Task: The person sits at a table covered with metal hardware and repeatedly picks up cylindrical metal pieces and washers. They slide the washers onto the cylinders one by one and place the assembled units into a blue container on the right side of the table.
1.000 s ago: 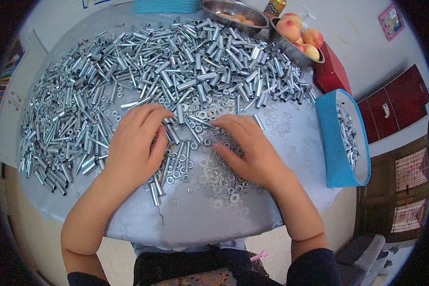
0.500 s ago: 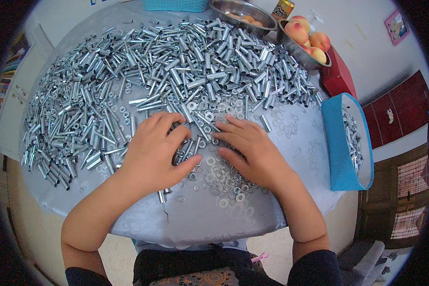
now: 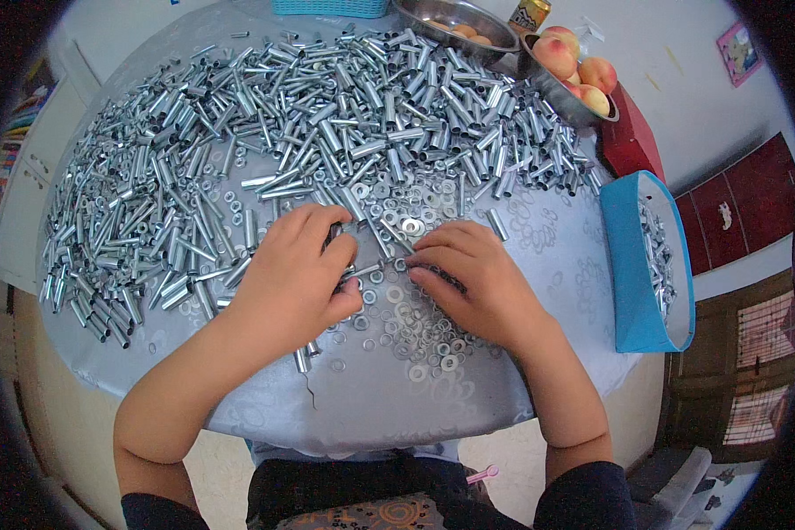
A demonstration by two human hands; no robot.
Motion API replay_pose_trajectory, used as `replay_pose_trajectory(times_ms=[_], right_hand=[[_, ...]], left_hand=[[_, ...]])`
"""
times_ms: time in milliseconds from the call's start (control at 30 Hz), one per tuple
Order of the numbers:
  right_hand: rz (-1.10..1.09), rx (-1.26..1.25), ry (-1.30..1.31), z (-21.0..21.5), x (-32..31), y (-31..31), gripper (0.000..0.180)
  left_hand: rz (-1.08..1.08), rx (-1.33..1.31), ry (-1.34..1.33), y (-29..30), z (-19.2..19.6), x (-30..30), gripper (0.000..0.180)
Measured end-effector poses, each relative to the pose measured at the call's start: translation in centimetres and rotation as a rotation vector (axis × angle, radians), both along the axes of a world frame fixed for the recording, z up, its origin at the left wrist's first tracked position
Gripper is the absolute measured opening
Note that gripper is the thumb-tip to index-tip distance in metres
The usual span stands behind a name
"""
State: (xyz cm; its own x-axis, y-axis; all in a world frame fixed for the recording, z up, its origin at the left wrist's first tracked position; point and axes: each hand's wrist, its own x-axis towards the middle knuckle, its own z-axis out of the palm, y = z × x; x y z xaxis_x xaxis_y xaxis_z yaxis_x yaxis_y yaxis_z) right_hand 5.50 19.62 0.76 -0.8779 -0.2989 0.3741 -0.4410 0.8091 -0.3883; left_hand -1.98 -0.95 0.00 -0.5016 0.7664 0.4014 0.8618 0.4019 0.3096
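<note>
My left hand has its fingers curled in and grips a slim silver bolt, which sticks out to the right between thumb and fingers. Opposite it, my right hand is closed in a pinch, with a small metal nut at its fingertips by the bolt's end. Whether the nut touches the bolt is too small to tell. Flat washers and thin rings lie under and in front of my right hand. Short metal sleeves poke out below my left hand, and a thin dark wire or thread trails near them.
A wide heap of metal sleeves and bolts covers the table's far and left parts. At the right stands a blue bin of metal parts. Steel bowls of peaches and round brown items, a can and a red box stand behind.
Both hands have closed from a looser, more spread pose. The bolt now shows between them, with the nut at my right fingertips. The view has shifted slightly.
</note>
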Motion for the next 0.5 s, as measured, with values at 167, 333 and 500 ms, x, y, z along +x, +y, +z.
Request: replay_pose_trajectory(times_ms=[167, 333, 500], right_hand=[[-0.04, 0.013, -0.071, 0.3, 0.1, 0.0, 0.014], [0.007, -0.048, -0.052, 0.2, 0.1, -0.7, 0.024], [0.078, 0.004, -0.064, -0.3, 0.1, -1.6, 0.035]], left_hand=[[-0.017, -0.012, -0.069, -0.2, -0.2, 0.0, 0.024], [-0.004, 0.026, -0.118, -0.2, -0.4, 0.3, 0.021], [-0.027, 0.032, -0.091, -0.2, -0.7, 0.0, 0.02]])
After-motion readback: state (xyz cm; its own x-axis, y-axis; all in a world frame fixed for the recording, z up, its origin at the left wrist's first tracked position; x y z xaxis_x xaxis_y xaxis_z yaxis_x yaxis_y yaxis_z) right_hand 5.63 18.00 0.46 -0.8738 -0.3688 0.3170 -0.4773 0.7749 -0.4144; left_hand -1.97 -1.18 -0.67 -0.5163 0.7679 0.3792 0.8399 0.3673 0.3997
